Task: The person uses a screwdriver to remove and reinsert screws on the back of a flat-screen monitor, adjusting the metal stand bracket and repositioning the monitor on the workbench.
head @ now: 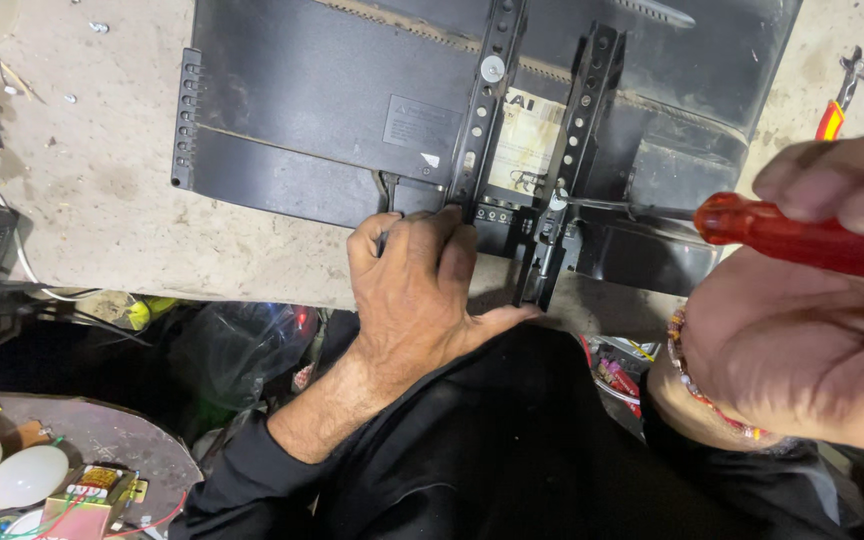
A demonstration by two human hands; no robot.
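The black flat screen (352, 100) is lying back-up on the table (92, 210), its lower edge reaching the table's near edge. The left hand (417, 300) is pressing down flat there, fingers spread and closed on nothing, bracing the foot of the left mounting bracket (487, 110). The right hand (812, 340) is wrapping its grip tightly around a red-handled screwdriver (802, 235), whose tip seems to be meeting a screw on the right mounting bracket (577, 140). Red-handled pliers (852, 90) are lying at the table's far right corner.

Dusty workbench (102, 200): black television (332, 110) face-down, pliers (857, 90).
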